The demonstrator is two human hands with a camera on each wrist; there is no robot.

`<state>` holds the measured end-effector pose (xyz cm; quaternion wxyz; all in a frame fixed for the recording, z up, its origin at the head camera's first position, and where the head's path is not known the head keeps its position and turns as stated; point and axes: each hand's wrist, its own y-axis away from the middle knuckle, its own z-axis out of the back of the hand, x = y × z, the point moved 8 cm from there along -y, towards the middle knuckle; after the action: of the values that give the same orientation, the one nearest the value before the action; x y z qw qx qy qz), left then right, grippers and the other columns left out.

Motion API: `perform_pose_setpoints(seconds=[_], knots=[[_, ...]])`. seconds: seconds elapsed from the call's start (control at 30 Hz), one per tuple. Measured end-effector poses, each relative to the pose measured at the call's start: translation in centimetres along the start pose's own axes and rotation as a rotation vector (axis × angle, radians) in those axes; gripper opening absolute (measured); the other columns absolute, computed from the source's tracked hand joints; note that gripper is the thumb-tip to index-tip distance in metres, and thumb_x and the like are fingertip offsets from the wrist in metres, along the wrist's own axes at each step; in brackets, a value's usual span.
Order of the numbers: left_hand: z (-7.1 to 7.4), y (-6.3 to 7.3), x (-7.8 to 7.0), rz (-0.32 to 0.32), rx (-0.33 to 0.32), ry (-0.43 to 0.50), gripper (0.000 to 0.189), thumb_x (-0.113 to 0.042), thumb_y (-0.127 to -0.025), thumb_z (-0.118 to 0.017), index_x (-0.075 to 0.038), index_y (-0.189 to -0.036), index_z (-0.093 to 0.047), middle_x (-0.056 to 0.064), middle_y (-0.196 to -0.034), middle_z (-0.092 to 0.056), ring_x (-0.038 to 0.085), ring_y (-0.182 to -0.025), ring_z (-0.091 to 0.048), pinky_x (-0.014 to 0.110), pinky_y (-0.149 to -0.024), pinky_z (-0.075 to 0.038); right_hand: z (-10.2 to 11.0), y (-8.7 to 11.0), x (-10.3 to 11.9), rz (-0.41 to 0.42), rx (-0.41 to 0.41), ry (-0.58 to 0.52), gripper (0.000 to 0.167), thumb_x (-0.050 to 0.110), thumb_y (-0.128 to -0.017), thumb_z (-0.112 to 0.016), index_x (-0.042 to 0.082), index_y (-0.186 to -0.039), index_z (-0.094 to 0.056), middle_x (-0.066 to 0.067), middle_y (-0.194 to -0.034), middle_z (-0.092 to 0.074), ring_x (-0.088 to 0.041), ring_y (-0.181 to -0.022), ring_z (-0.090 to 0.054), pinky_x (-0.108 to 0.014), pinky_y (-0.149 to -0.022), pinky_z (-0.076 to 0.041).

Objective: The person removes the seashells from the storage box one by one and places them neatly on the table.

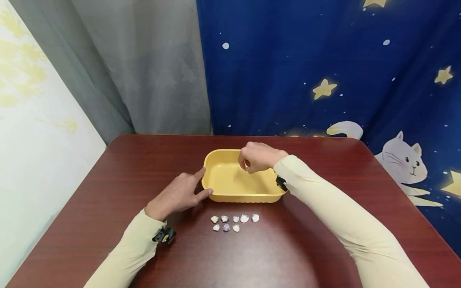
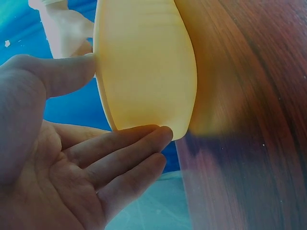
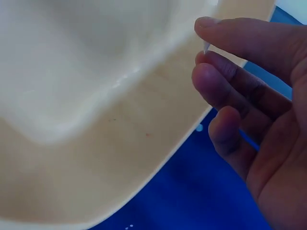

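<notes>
A yellow plastic basin [image 1: 230, 198] stands on the table. My left hand [image 1: 181, 193] is at its left end, thumb and index fingertip touching the rim. In the left wrist view the other fingers lie nearly straight against the basin's outer wall [image 2: 148, 67]. Over the basin's inside, toward its right half, my right hand [image 1: 260, 157] pinches a small white shell [image 3: 206, 47] between thumb and fingertips, the shell mostly covered by them. Several small shells [image 1: 244, 218], whitish and purplish, lie in two rows on the table just in front of the basin.
The dark red wooden table [image 1: 151, 154] has rounded far corners. Behind it hang a grey curtain [image 1: 158, 72] and a blue curtain [image 1: 273, 80] with stars and a cat. A white panel [image 1: 39, 132] with pale yellow print stands along the left side.
</notes>
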<state>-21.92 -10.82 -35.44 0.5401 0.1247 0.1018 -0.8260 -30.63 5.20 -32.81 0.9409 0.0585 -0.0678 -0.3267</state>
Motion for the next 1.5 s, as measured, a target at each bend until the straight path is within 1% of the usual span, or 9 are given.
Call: perform_pose_setpoints(seconds=[0.2,0.37,0.5,0.63,0.8,1.03,1.17,1.3,1.5], knots=[[0.1,0.0,0.1,-0.003,-0.01,-0.008,0.072,-0.04,-0.093,-0.069,0.001,-0.147,-0.045,0.002,-0.063,-0.055,0.018,-0.072,-0.062,0.037,-0.075,-0.055,1.0,1.7,1.4,0.045,-0.065,-0.035,0.008,0.011,-0.081,-0.074,0.019,-0.082,-0.075,0.009,-0.075,-0.067,-0.008,-0.071,-0.058,-0.025,-0.066,-0.05],[0.1,0.1,0.1,0.014,-0.015,-0.013,0.072,-0.042,-0.093,-0.068,-0.003,-0.149,-0.044,0.003,-0.065,-0.057,0.02,-0.073,-0.064,0.041,-0.075,-0.056,1.7,4.2,3.6,0.106,-0.179,0.021,0.008,0.013,-0.08,-0.074,0.02,-0.079,-0.074,0.007,-0.075,-0.069,-0.006,-0.07,-0.059,-0.024,-0.064,-0.049],[0.1,0.1,0.0,0.021,-0.023,-0.018,0.073,-0.044,-0.092,-0.068,-0.005,-0.149,-0.044,0.001,-0.061,-0.054,0.018,-0.068,-0.061,0.04,-0.071,-0.055,1.3,6.8,5.5,0.112,-0.266,0.076,0.009,0.014,-0.08,-0.076,0.023,-0.08,-0.074,0.009,-0.076,-0.068,-0.006,-0.071,-0.061,-0.025,-0.061,-0.048],[0.2,0.2,-0.1,0.016,-0.025,-0.012,0.073,-0.044,-0.092,-0.068,-0.005,-0.149,-0.044,0.0,-0.058,-0.051,0.017,-0.064,-0.058,0.038,-0.068,-0.053,0.0,9.0,7.0,0.109,-0.311,0.05,0.01,0.015,-0.079,-0.077,0.023,-0.082,-0.074,0.011,-0.076,-0.066,-0.005,-0.07,-0.062,-0.024,-0.059,-0.048],[0.2,0.2,-0.1,0.005,-0.033,-0.012,0.071,-0.044,-0.093,-0.068,-0.004,-0.148,-0.045,0.0,-0.06,-0.053,0.018,-0.069,-0.061,0.041,-0.073,-0.055,-1.7,10.4,8.3,0.127,-0.323,0.011,0.011,0.014,-0.078,-0.078,0.023,-0.08,-0.072,0.011,-0.075,-0.064,-0.002,-0.068,-0.059,-0.023,-0.06,-0.049],[0.6,0.4,0.1,-0.013,-0.058,0.015,0.069,-0.041,-0.093,-0.068,-0.004,-0.147,-0.045,0.001,-0.062,-0.055,0.018,-0.07,-0.06,0.04,-0.075,-0.054,-3.7,10.8,9.1,0.132,-0.288,-0.001,0.012,0.017,-0.078,-0.081,0.025,-0.081,-0.073,0.013,-0.076,-0.064,0.001,-0.068,-0.057,-0.02,-0.06,-0.047],[1.0,0.8,0.5,0.002,-0.071,0.048,0.072,-0.042,-0.094,-0.066,-0.005,-0.151,-0.042,0.014,-0.096,-0.074,0.026,-0.09,-0.07,0.046,-0.086,-0.056,-4.8,10.6,9.7,0.158,-0.267,0.017,0.018,0.016,-0.074,-0.083,0.026,-0.075,-0.068,0.013,-0.073,-0.063,0.002,-0.066,-0.055,-0.018,-0.057,-0.043],[2.1,1.3,1.0,0.0,-0.122,0.057,0.061,-0.038,-0.097,-0.064,-0.005,-0.147,-0.05,0.015,-0.135,-0.065,0.03,-0.116,-0.068,0.05,-0.097,-0.054,-5.6,10.2,10.2,0.172,-0.257,0.042,0.023,0.013,-0.072,-0.082,0.026,-0.069,-0.064,0.012,-0.067,-0.056,0.002,-0.06,-0.048,-0.017,-0.053,-0.036],[3.1,1.9,1.1,-0.08,-0.191,0.043,0.042,-0.026,-0.099,-0.063,-0.004,-0.134,-0.063,0.015,-0.134,-0.066,0.031,-0.124,-0.064,0.05,-0.102,-0.051,-6.3,9.6,10.7,0.167,-0.243,0.091,0.022,0.013,-0.071,-0.081,0.027,-0.069,-0.064,0.013,-0.066,-0.053,-0.001,-0.057,-0.048,-0.019,-0.049,-0.035]])
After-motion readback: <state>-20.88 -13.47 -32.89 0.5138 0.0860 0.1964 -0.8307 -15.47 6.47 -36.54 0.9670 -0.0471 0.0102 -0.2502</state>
